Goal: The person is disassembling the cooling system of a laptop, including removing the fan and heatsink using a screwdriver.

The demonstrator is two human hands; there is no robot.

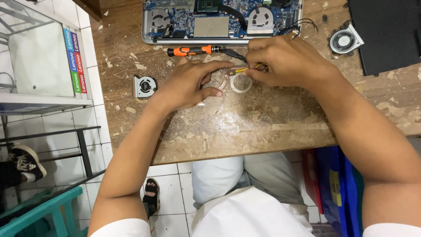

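Copper heat pipe, thin and curved, lay on the worn wooden table between the person's two hands, just in front of the opened laptop. Its flat strip bent toward a pale ring-shaped plate resting on the scratched surface. The left hand was curled over the pipe, forefinger stretched along its top and thumb tucked beneath, pinching the metal. The right hand was closed in a tight pinch on a small bundle of yellow and red wires at the pipe's far end; what else the fingertips gripped I could not tell.

Just behind the knuckles lay a screwdriver with an orange and black handle, parallel to the laptop's silver edge. Inside the laptop's shell the blue circuit board showed, with two round grey fans set at either side. A loose fan, dark with a metal frame, sat on the table to the left of the left hand. Another loose fan, round with fine blades, rested at the right beside a flat black cover. The tabletop was rough, flecked with pale chips and peeled patches. Below it, white floor tiles showed.
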